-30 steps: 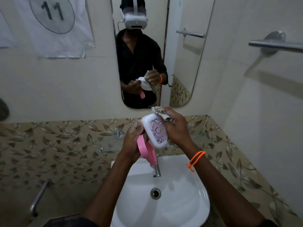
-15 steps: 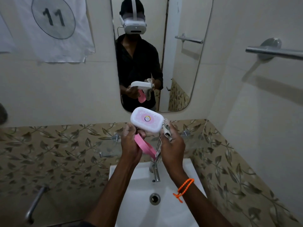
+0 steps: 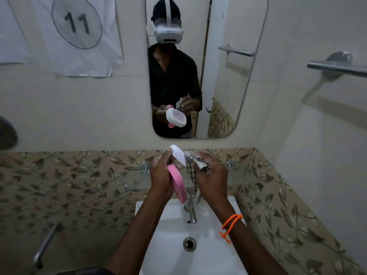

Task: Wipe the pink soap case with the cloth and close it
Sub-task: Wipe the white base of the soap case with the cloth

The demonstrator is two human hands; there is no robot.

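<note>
My left hand (image 3: 161,175) grips the open soap case above the basin. Its white lid (image 3: 178,154) stands up and tilts away from me, while the pink base (image 3: 177,184) hangs down below the hand. My right hand (image 3: 212,175) holds a checked cloth (image 3: 193,165) bunched against the lid's right side, with a strip of cloth dangling beneath. The mirror (image 3: 198,66) reflects the lid's patterned face turned toward the wall.
A white basin (image 3: 170,235) with a steel tap (image 3: 191,211) lies right under my hands. A towel bar (image 3: 337,66) juts from the right wall. A paper sheet marked 11 (image 3: 77,26) hangs upper left. A metal pipe (image 3: 45,245) sits low on the left.
The lid has tipped further away from me, so its patterned face now points at the mirror. Both hands have stayed together above the tap, with the cloth against the lid.
</note>
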